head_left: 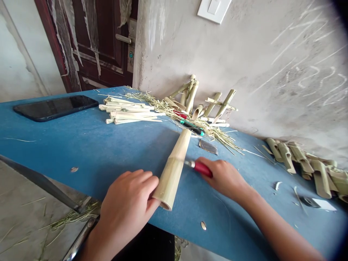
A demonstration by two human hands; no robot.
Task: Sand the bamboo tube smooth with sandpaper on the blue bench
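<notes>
A pale bamboo tube (pixel 175 163) lies slanted over the blue table, its open end toward me and a node ring around its middle. My left hand (pixel 130 195) grips the near end, thumb under the rim and fingers curled along the left side. On the other side, my right hand (pixel 221 177) is closed around a red-handled tool (pixel 202 169). Its short metal part points left and meets or nearly meets the tube beside the node; the tip is too blurred to tell its kind. A small dark flat piece (pixel 208 146) lies beyond my right hand.
On the blue table (pixel 67 145) are a phone (pixel 56 107), a bundle of bamboo sticks (pixel 130 110), fibre shavings (pixel 160 103) and a black-and-green tool (pixel 192 127). Bamboo frames (pixel 190 94) lean near the wall. Several cut bamboo pieces (pixel 299 157) and a tape roll (pixel 311 202) lie right.
</notes>
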